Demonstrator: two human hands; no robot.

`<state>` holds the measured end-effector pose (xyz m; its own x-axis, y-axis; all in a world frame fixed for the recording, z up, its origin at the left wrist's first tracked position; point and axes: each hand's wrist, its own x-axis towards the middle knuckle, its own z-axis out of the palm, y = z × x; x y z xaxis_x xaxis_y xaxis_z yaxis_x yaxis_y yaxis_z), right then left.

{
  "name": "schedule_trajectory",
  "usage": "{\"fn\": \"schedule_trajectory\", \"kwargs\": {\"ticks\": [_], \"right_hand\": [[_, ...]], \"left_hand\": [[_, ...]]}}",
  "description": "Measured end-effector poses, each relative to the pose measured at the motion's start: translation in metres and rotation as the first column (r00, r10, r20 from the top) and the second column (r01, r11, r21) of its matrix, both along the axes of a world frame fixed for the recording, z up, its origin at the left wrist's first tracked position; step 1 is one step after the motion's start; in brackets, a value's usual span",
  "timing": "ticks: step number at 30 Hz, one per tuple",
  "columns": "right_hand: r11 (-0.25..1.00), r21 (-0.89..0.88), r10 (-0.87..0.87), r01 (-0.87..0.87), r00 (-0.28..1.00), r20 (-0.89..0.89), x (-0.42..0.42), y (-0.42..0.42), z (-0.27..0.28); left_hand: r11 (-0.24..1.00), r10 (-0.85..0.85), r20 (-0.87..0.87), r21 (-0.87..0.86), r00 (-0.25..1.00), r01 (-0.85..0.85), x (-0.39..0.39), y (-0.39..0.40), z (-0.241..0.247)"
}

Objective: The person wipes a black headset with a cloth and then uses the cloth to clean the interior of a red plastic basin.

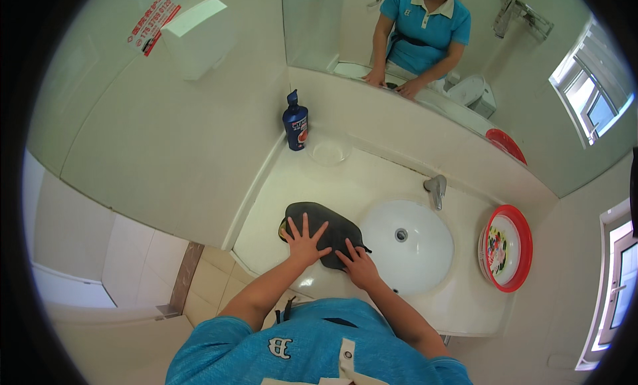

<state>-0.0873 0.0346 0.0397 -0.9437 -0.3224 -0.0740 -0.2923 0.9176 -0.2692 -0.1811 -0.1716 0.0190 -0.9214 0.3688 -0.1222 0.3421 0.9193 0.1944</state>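
A flat, dark grey pouch-like item (pixel 336 226) with rounded corners lies on the white countertop, just left of the sink basin. A small yellowish patch shows at its left edge, and a short dark tab sticks out at the right end. My left hand (pixel 304 248) rests on top of it, palm down with the fingers spread. Near its lower right corner, my right hand (pixel 360 268) touches the surface with the fingers apart. Neither hand grips anything. What the item holds inside, if anything, is hidden.
The white oval sink basin (pixel 423 255) and a chrome faucet (pixel 437 190) are to the right. Red-rimmed enamel-style basins (pixel 525 248) stand tilted-looking at the far right. A blue Clear pump bottle (pixel 296 124) and a clear bowl (pixel 329 150) occupy the back corner, below a mirror (pixel 344 31).
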Motion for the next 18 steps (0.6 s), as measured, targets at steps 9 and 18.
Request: {"fn": "schedule_trajectory", "kwargs": {"ticks": [9, 18], "right_hand": [[0.981, 0.068, -0.178, 0.179, 0.984, -0.02, -0.08, 0.03, -0.026], [0.905, 0.195, -0.307, 0.379, 0.896, -0.32, -0.149, 0.12, -0.02]], "left_hand": [[0.993, -0.116, -0.068, -0.025, 0.991, 0.115, -0.084, 0.066, 0.0], [0.977, -0.138, -0.156, 0.14, 0.978, 0.161, -0.131, 0.174, -0.012]]}}
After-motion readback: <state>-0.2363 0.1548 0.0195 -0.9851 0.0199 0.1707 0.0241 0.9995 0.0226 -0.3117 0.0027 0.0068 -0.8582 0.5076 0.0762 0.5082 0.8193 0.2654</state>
